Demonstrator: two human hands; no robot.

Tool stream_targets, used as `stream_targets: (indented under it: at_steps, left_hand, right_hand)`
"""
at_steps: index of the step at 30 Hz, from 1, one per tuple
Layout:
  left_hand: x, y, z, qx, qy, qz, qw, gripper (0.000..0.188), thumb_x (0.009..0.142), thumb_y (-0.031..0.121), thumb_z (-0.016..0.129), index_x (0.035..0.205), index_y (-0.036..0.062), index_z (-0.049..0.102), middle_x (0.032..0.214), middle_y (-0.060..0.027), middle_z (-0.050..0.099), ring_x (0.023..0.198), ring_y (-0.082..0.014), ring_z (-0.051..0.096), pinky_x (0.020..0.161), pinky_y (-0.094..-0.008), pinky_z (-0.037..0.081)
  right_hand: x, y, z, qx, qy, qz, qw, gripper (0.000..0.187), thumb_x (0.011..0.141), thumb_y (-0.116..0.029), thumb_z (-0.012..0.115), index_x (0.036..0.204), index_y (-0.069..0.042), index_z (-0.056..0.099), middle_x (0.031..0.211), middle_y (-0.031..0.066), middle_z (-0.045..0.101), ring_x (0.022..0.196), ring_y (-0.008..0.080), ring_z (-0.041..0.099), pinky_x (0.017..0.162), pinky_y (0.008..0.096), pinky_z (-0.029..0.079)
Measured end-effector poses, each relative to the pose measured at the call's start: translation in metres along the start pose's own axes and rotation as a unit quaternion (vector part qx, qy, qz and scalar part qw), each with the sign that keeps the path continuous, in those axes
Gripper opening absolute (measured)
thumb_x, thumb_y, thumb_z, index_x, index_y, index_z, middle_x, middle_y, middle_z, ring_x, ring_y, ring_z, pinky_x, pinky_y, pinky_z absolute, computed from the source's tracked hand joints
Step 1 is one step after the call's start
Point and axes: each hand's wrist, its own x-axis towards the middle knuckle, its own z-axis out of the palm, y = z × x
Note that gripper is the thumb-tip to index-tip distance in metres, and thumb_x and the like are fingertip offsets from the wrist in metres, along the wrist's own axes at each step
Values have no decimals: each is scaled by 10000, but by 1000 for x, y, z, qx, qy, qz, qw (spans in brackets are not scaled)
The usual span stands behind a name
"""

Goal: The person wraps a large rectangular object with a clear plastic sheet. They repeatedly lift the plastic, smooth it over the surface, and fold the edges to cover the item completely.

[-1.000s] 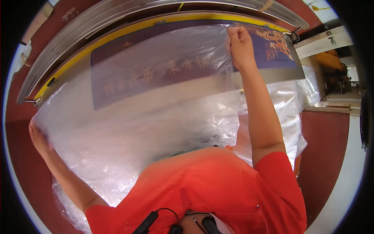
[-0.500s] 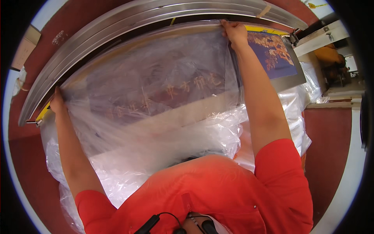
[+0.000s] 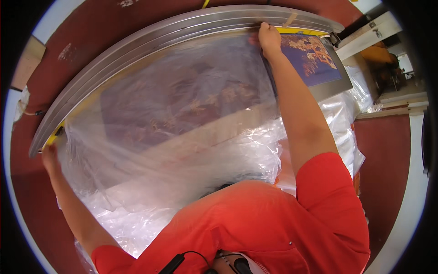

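Overhead, stretching a clear plastic sheet [image 3: 182, 114] over a dark printed panel [image 3: 310, 57] in its metal frame [image 3: 150, 34], left hand [image 3: 49, 157] and right hand [image 3: 269, 39] each pinching a far edge, risking tearing or slipping if pulled unevenly.
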Motion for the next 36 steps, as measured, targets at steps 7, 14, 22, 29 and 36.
stream_targets:
  at_steps: [7, 14, 22, 29, 36]
  left_hand:
    - [-254, -102, -214, 18, 463, -173, 869, 208, 753, 213, 508, 880, 48, 512, 698, -14, 481, 631, -105, 455, 552, -227, 399]
    - [-486, -200, -79, -96, 162, -486, 853, 330, 749, 238, 502, 1034, 83, 445, 886, -31, 457, 777, -155, 439, 682, -279, 381]
    - [-406, -33, 200, -334, -199, -362, 848, 390, 775, 249, 478, 1115, 66, 417, 1051, -67, 467, 937, -196, 454, 804, -301, 371]
    - [-374, 7, 219, -367, -115, -296, 874, 382, 780, 243, 472, 1104, 45, 425, 1060, -84, 467, 946, -216, 453, 809, -309, 367]
    - [-416, -38, -12, -101, 73, -252, 960, 376, 785, 237, 465, 1093, 24, 432, 1069, -101, 468, 955, -235, 452, 815, -317, 362]
  right_hand:
    - [6, 16, -12, 5, -98, -24, 995, 346, 793, -340, 398, 735, -28, 535, 623, 70, 525, 552, 155, 526, 499, 261, 437]
    - [-17, -20, -12, -88, -231, -62, 967, 250, 725, -291, 587, 702, -56, 507, 603, 18, 514, 510, 79, 483, 467, 184, 394]
    - [-75, -98, -76, 13, -96, -155, 983, 321, 788, -325, 494, 899, -25, 511, 785, 39, 538, 666, 85, 490, 582, 214, 379]
    - [-84, 55, -225, -368, 46, -205, 906, 378, 838, -323, 375, 998, -5, 501, 982, 133, 524, 942, 258, 468, 811, 332, 341]
    - [-122, 125, -291, -282, 269, -162, 906, 361, 830, -329, 375, 889, -17, 547, 841, 145, 554, 811, 262, 514, 747, 324, 379]
